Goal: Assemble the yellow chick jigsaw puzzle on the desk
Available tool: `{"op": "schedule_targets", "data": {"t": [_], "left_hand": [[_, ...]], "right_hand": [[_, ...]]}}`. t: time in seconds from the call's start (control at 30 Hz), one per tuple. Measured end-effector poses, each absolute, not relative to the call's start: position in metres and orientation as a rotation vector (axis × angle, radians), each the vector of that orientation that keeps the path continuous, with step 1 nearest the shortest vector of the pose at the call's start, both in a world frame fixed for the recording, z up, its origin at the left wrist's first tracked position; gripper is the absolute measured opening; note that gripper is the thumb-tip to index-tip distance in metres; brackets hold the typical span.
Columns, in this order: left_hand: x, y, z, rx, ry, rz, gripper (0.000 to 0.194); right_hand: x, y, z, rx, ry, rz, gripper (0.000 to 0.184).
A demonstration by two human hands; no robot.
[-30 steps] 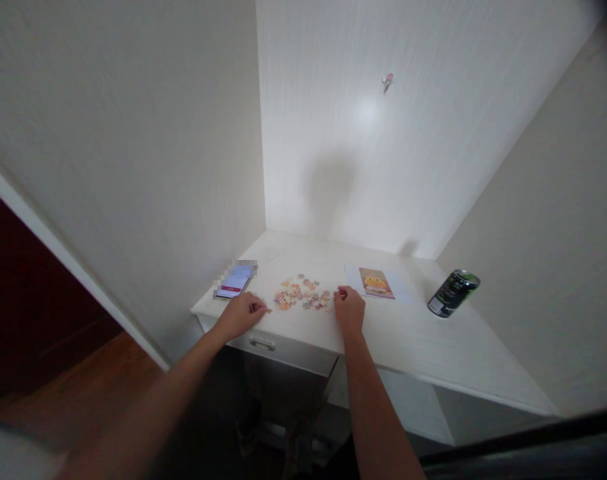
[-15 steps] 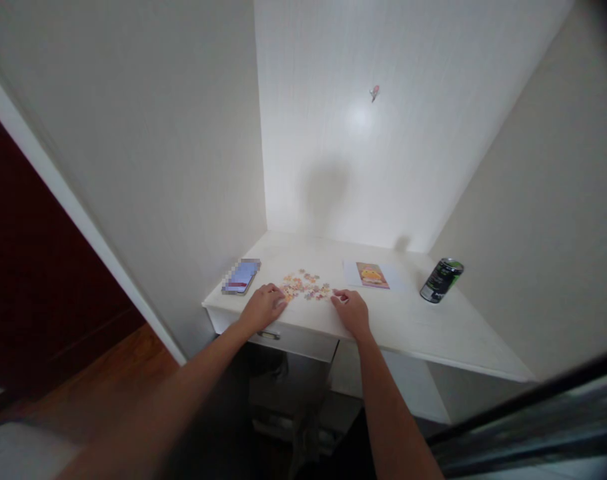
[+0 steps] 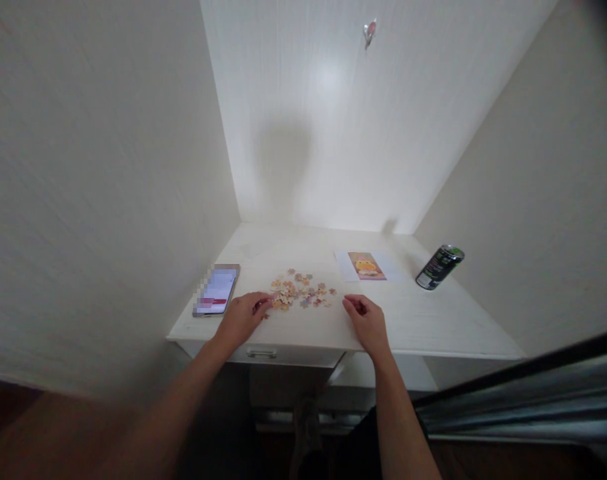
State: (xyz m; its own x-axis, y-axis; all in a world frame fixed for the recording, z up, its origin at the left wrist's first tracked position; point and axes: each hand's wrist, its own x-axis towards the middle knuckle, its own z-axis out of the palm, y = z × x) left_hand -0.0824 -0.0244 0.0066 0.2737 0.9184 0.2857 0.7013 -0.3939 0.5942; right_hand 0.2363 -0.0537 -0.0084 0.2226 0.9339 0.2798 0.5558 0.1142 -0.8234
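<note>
Several small jigsaw pieces (image 3: 299,292) lie scattered near the front of a white desk (image 3: 423,323). My left hand (image 3: 242,317) rests at the left edge of the pile, its fingers curled and touching the nearest pieces. My right hand (image 3: 366,320) lies on the desk just right of the pile, fingers loosely bent, apart from the pieces and holding nothing I can see.
A phone (image 3: 215,298) with a lit screen lies at the front left. A picture card (image 3: 365,265) on white paper sits behind the pile. A dark drink can (image 3: 439,267) stands at the right by the wall. A drawer handle (image 3: 262,353) shows below the desk's edge.
The view has swung left and tipped down. My right hand has drawn back from the pile toward the desk's front edge. My left hand stays at the pile's left side.
</note>
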Motion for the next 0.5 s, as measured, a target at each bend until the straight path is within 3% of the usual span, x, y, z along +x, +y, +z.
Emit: {"op": "schedule_targets", "data": {"t": [0.33,0.5], "left_hand": [[-0.078,-0.029,0.001,2.184,1.696,0.961,0.017],[-0.069,-0.037,0.007,2.288,1.712,0.953,0.02]], "right_hand": [[0.227,-0.059,0.004,-1.472,-1.451,0.558,0.033],[0.203,-0.113,0.069,-1.176,-1.556,0.706,0.017]]}}
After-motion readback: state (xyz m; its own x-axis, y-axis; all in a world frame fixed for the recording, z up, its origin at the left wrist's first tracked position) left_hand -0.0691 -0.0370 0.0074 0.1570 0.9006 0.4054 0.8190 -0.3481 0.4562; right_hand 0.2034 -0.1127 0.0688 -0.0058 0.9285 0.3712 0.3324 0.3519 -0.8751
